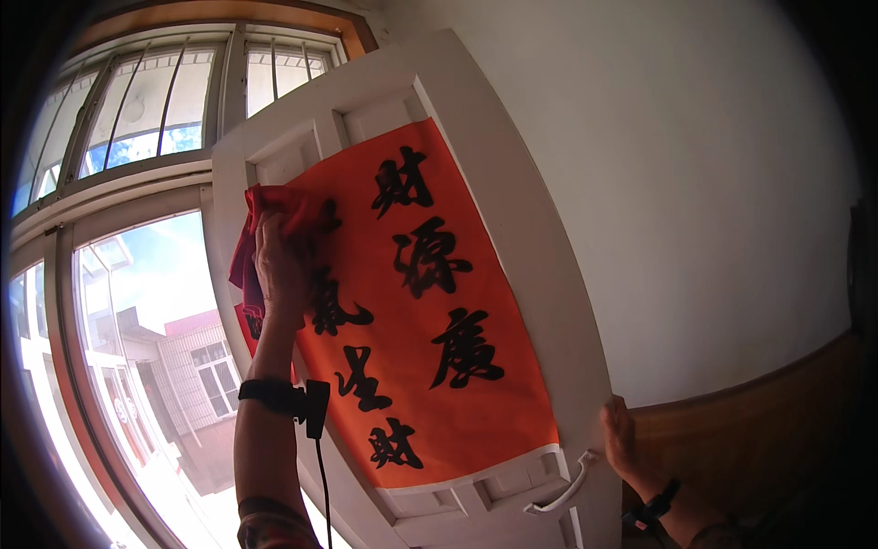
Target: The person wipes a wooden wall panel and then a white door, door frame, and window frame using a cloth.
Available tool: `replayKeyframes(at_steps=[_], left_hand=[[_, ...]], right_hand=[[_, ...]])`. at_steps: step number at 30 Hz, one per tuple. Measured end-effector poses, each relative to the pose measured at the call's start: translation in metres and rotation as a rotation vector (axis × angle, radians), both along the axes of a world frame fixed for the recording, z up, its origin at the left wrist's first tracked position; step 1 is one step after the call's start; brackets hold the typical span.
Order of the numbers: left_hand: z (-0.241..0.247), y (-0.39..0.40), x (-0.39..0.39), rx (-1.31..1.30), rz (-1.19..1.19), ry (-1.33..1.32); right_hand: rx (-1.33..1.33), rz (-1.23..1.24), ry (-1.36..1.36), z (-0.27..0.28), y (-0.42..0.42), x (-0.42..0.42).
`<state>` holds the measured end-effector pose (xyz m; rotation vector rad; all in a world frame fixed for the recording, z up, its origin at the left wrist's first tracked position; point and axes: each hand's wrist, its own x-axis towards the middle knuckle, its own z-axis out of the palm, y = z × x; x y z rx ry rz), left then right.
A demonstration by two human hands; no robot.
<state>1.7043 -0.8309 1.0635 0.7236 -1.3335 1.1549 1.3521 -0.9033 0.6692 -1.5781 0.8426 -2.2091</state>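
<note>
A large orange-red paper sheet (pixel 473 412) with black brush characters covers the middle of a white panelled door (pixel 542 261). My left hand (pixel 280 257) is raised to the sheet's upper left part and holds a dark red cloth (pixel 257 206) against it. The cloth and hand hide part of the left column of characters. At the lower right, my right hand (pixel 621 436) grips the door's outer edge, beside and slightly above a white pull handle (pixel 566 487). Both wrists wear black straps, the left one with a small device and a cable.
Left of the door are a white-framed glass door (pixel 140 213) and a barred window (pixel 147 110) above it, with a building outside. A pale wall (pixel 672 206) with brown wood panelling (pixel 727 425) below stands at the right.
</note>
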Motion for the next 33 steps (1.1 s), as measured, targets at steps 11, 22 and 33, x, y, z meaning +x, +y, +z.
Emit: replayKeyframes(at_steps=[11,22,33], left_hand=[[0.026,0.063,0.012,-0.083,-0.879,0.245],[-0.042,-0.022,-0.08,-0.217,0.017,-0.21],[-0.126,0.03,-0.084,0.371,-0.669,0.045]], right_hand=[[-0.052,0.007,-0.016,0.001,-0.004,0.008],[-0.057,-0.036,0.015,0.0,0.0,-0.007],[-0.019,0.015,0.049,-0.002,0.0,-0.015]])
